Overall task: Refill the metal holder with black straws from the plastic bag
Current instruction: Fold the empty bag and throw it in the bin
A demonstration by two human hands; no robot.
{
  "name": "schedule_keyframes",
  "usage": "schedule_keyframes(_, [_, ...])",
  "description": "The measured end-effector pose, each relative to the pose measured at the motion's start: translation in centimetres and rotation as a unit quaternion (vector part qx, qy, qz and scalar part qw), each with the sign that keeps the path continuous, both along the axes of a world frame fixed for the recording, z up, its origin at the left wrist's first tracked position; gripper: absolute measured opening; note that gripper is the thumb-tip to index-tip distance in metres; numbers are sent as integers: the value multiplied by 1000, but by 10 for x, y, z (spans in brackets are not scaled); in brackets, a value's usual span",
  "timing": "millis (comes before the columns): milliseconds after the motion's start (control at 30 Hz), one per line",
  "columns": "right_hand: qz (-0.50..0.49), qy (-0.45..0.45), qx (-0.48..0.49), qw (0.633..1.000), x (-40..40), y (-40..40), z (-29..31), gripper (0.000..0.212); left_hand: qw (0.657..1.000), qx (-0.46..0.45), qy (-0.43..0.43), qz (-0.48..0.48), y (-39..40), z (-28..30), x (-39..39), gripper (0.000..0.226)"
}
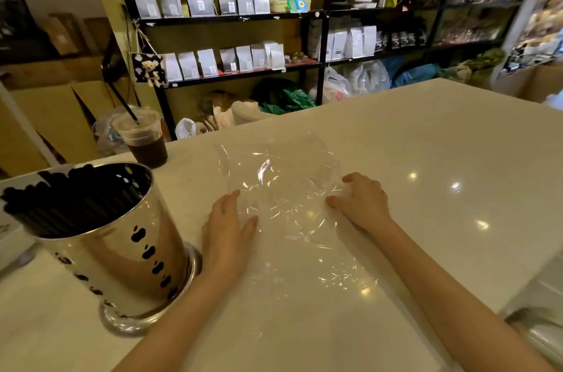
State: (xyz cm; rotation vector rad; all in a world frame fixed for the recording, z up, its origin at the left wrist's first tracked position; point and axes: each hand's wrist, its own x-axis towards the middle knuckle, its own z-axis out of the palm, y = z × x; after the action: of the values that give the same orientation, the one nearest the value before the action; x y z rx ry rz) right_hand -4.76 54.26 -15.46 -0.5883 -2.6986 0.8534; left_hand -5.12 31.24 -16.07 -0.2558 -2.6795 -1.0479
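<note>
Now flattening the plastic bag [283, 198] on the counter [426, 140], w/ both palms down. Left hand [227, 228] at approx 9 o'clock of the bag, fingers together and laid flat, holding nothing, just pressing the near-left edge. Right hand [362, 201] at 3 o'clock, fingers slightly curled and close together on the film, not clamped on anything as far as visible. Bag looks empty: clear, crinkled, no black shapes inside, spread between the hands and running toward 6 o'clock. Probably pinned this way to push air out and stop it sliding, prior to folding or binning.

Metal holder [118, 253] at 9 o'clock of the left hand, just beside the wrist, upright on its flared base, dark bean-shaped cutouts along the side. Black straws [61, 204] packed inside, leaning toward 9–10 o'clock, ends sticking out past the rim; holder reads as full. Likely set close on that side for short reach from bag to holder.

Iced coffee cup [143, 140] w/ lid and straw at 12 o'clock of the holder, near the counter's far edge, clear of the work area.

Judgement: refill approx done, only tidy-up of the bag left. Risk: left forearm near the holder's base, could nudge it.
</note>
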Motion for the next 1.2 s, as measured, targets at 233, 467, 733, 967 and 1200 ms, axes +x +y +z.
schedule_keyframes(233, [-49,169,-319,931,1,16,5,44,943,320,-84,40,-1,11,3,39])
schedule_keyframes(467, [63,182,-426,884,6,36,31,26,894,431,-118,23,-5,41,-4,37])
schedule_keyframes(733, [171,220,-332,901,12,55,84,35,961,276,29,16,-1,102,-7,53])
schedule_keyframes(967, [73,270,-54,959,15,67,102,14,970,127,209,13,1,123,-4,24])
schedule_keyframes(1200, [172,209,157,950,18,42,110,45,960,116,249,-51,12,126,-8,15])
